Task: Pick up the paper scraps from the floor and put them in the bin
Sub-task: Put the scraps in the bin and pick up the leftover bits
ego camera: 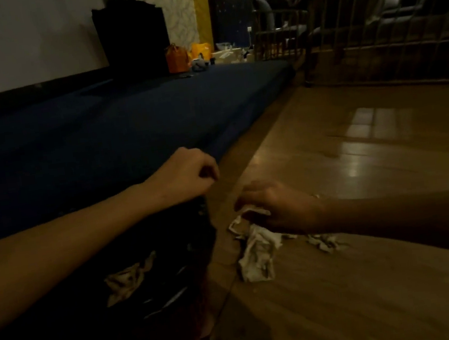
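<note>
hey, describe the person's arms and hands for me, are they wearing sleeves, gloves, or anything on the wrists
Both forearms are bare as far as the frame shows: no sleeves and no gloves. The left hand has nothing visible on its wrist. The right hand has a small pale glint at the wrist, perhaps a bracelet or band, but the dim light makes it too unclear to identify.

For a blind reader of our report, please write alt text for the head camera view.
In a dim room, the right hand reaches down onto crumpled paper scraps on the wooden floor, while the left hand holds the rim of a dark bin with some paper already inside. A dark blue mattress lies behind.
</note>
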{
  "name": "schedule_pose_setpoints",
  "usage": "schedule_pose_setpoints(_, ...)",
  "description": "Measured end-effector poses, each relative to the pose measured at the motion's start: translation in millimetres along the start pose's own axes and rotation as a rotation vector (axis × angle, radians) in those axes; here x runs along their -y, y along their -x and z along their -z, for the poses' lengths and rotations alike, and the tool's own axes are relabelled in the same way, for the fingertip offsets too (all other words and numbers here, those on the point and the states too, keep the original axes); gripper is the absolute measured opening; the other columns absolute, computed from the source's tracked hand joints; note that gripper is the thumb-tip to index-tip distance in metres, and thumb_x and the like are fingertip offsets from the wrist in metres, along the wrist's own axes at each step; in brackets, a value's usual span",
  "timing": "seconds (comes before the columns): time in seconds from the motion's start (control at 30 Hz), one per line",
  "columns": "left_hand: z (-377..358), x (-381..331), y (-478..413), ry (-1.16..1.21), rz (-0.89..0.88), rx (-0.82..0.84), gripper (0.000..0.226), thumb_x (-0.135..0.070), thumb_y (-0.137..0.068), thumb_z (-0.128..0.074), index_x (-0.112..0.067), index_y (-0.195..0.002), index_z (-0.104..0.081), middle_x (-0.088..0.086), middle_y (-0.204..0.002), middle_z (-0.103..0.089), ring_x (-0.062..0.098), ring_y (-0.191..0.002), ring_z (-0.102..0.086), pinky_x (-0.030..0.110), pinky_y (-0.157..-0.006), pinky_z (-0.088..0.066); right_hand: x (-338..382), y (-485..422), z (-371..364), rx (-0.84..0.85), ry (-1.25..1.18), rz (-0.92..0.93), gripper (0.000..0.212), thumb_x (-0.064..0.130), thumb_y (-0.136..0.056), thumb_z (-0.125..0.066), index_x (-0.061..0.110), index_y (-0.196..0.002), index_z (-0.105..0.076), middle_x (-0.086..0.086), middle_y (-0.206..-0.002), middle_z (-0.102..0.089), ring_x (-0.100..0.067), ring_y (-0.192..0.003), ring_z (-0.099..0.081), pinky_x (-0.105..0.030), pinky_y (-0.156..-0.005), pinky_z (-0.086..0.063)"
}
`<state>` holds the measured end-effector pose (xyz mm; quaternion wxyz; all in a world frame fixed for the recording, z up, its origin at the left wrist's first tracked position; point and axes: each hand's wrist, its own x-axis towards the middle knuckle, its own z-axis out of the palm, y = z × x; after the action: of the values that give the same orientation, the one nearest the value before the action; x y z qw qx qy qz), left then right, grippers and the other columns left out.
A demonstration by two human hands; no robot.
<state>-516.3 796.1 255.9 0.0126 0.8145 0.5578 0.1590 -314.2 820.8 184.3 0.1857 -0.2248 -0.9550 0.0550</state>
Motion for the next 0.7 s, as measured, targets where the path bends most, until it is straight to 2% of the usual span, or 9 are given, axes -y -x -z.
schedule_pose_setpoints(0.1,-50.0,-48.0,-58.8,-0.001,-0.081,0.26,0.029,-0.017,-0.08,-0.063,-0.018,-0.109,-0.066,0.005,-0.105,-0.068,0.016,-0.093,-0.063,0.027,-0.08,-0.051,-60.7,51.4,-17.5,0.12,0.0,-0.085,0.023,0.028,-0.09,-0.052,0.018,-0.111,-0.056,-0.004,-0.111,-0.059,-0.018,-0.101,-0.055,-0.033,-0.085,-0.047)
schedule_pose_setpoints(0.17,-100.1,-63.0,-91.9,-0.052,-0.032,0.485,0.046,-0.018,-0.08,-0.065,-0.019,-0.125,-0.052,0.008,-0.122,-0.057,0.019,-0.102,-0.056,0.029,-0.081,-0.048,-102.7,81.1,-39.1,0.159,0.017,-0.229,0.028,0.027,-0.088,-0.056,0.021,-0.116,-0.053,-0.004,-0.119,-0.056,-0.019,-0.109,-0.052,-0.034,-0.091,-0.044)
schedule_pose_setpoints(0.23,-151.5,-70.9,-111.4,-0.103,0.022,0.638,0.069,-0.012,-0.078,-0.067,-0.022,-0.138,-0.035,0.013,-0.142,-0.039,0.026,-0.121,-0.046,0.034,-0.093,-0.046,-144.3,107.6,-62.8,0.238,0.01,-0.427,0.044,0.026,-0.084,-0.062,0.022,-0.125,-0.046,-0.008,-0.129,-0.047,-0.027,-0.119,-0.045,-0.041,-0.096,-0.043)
schedule_pose_setpoints(0.3,-196.5,-71.7,-117.2,-0.15,0.051,0.699,0.086,-0.01,-0.077,-0.069,-0.026,-0.145,-0.018,0.014,-0.153,-0.018,0.033,-0.138,-0.026,0.042,-0.109,-0.036,-181.4,128.9,-83.0,0.318,0.018,-0.571,0.064,0.029,-0.08,-0.066,0.025,-0.134,-0.032,-0.013,-0.146,-0.027,-0.037,-0.134,-0.026,-0.048,-0.105,-0.036)
schedule_pose_setpoints(0.37,-236.6,-68.0,-114.6,-0.222,0.07,0.726,0.096,-0.011,-0.076,-0.07,-0.036,-0.145,-0.008,0.012,-0.157,-0.003,0.037,-0.142,-0.011,0.048,-0.111,-0.032,-208.5,145.2,-96.5,0.374,0.023,-0.671,0.075,0.026,-0.08,-0.067,0.026,-0.14,-0.022,-0.016,-0.154,-0.006,-0.041,-0.14,-0.007,-0.049,-0.111,-0.025)
schedule_pose_setpoints(0.5,-294.6,-47.1,-106.4,-0.255,0.154,0.834,0.096,0.001,-0.084,-0.055,-0.049,-0.14,0.003,0.003,-0.155,0.024,0.042,-0.143,0.003,0.055,-0.103,-0.039,-242.0,163.0,-130.7,0.472,0.006,-0.696,0.078,0.023,-0.084,-0.061,0.034,-0.143,-0.011,-0.015,-0.155,0.002,-0.046,-0.137,-0.011,-0.051,-0.11,-0.026)
schedule_pose_setpoints(0.6,-315.5,-34.1,-101.4,-0.145,0.225,0.845,0.08,-0.011,-0.088,-0.055,-0.044,-0.143,-0.006,0.0,-0.155,0.021,0.039,-0.143,-0.005,0.051,-0.108,-0.034,-259.8,162.7,-156.2,0.464,-0.051,-0.703,0.08,0.03,-0.083,-0.064,0.044,-0.139,-0.009,-0.009,-0.155,0.003,-0.047,-0.137,-0.01,-0.058,-0.105,-0.031)
schedule_pose_setpoints(0.67,-322.4,-29.8,-98.1,-0.016,0.263,0.759,0.067,-0.017,-0.087,-0.059,-0.034,-0.142,-0.025,0.003,-0.158,-0.001,0.032,-0.143,-0.016,0.045,-0.112,-0.031,-264.4,157.8,-165.0,0.45,-0.059,-0.702,0.072,0.031,-0.083,-0.064,0.042,-0.138,-0.019,-0.009,-0.154,-0.008,-0.048,-0.133,-0.017,-0.056,-0.101,-0.035)
schedule_pose_setpoints(0.7,-325.8,-28.5,-96.1,0.07,0.292,0.68,0.058,-0.013,-0.088,-0.058,-0.026,-0.14,-0.036,0.007,-0.155,-0.018,0.03,-0.14,-0.025,0.041,-0.112,-0.031,-265.7,156.4,-168.3,0.408,-0.058,-0.682,0.064,0.031,-0.083,-0.063,0.04,-0.136,-0.028,-0.01,-0.149,-0.02,-0.047,-0.129,-0.025,-0.053,-0.098,-0.037)
